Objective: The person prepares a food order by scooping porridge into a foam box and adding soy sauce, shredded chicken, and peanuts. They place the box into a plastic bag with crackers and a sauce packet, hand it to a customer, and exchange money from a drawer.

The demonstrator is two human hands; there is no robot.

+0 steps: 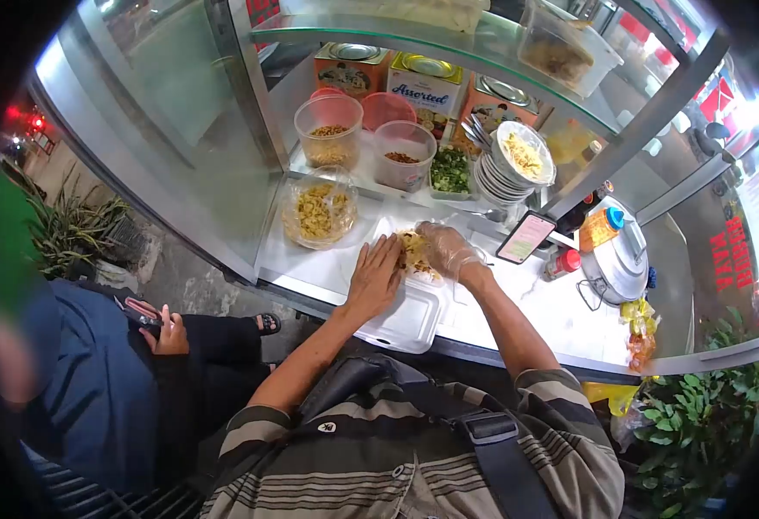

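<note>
A white foam box (401, 320) lies open on the white counter near its front edge, with food (418, 255) in its far half. My left hand (377, 275) is bare and rests at the left side of the food, its fingers stretched out. On the right, my right hand (449, 249) wears a clear plastic glove and touches the food; its fingers are bent, and what they hold, if anything, is hidden.
Behind are tubs of toppings (404, 177), a bag of yellow food (317, 212), chopped greens (451, 171) and stacked bowls (505, 186). To the right stand a phone (526, 236), a red-capped jar (561, 264) and a lidded pot (613, 268). A seated person (103, 372) is at left.
</note>
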